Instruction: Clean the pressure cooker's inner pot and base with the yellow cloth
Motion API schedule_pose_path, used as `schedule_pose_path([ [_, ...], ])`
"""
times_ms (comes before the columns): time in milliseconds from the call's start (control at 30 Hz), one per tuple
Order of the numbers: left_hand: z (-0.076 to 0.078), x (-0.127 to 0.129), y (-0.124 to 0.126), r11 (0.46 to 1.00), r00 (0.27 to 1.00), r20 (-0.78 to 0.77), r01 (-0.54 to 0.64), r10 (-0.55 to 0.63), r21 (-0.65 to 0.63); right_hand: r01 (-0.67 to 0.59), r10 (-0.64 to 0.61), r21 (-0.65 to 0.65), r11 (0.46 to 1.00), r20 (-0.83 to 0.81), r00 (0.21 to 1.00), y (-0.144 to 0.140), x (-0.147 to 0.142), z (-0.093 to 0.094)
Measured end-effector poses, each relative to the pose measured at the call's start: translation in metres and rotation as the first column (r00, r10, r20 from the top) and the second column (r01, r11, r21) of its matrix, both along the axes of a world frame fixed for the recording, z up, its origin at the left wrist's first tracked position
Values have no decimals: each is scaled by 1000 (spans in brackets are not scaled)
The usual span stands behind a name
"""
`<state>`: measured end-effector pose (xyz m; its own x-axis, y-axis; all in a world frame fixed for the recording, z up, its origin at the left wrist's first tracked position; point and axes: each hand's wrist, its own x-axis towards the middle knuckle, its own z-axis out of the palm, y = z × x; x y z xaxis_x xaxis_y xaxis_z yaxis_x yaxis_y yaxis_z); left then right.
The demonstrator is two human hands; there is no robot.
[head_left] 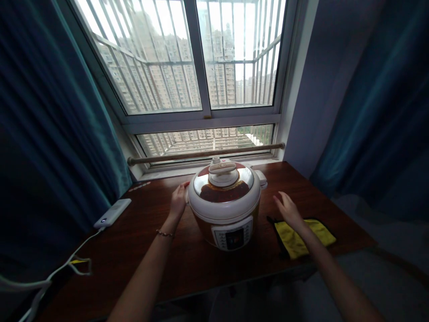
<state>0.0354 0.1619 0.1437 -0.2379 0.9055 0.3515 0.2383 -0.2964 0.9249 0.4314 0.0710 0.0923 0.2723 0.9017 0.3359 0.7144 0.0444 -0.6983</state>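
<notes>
A white and brown electric pressure cooker [225, 203] stands in the middle of a dark wooden table [140, 241], its lid shut and its control panel facing me. My left hand [178, 200] rests flat against the cooker's left side, near the lid rim. My right hand [288, 209] hovers open to the right of the cooker, fingers spread, just above the near edge of a yellow cloth [303, 237] lying on the table. It holds nothing.
A white power bank [112, 213] with a white cable [60, 268] lies at the table's left edge. A wooden rod [204, 154] runs along the window sill behind the cooker. Dark teal curtains [50, 134] hang on both sides.
</notes>
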Motion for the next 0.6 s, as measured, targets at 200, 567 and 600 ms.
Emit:
schedule_pose_path([
  [200, 4, 2, -2, 999, 999, -32, -37, 37, 12, -35, 124, 218, 975, -408, 905, 84, -46, 58],
  [567, 4, 28, -7, 994, 994, -2, -109, 109, 10, 13, 134, 275, 961, -511, 849, 144, -39, 44],
  [600, 2, 34, -7, 993, 993, 2, -119, 119, 25, -6, 150, 269, 963, -517, 843, 155, -35, 45],
])
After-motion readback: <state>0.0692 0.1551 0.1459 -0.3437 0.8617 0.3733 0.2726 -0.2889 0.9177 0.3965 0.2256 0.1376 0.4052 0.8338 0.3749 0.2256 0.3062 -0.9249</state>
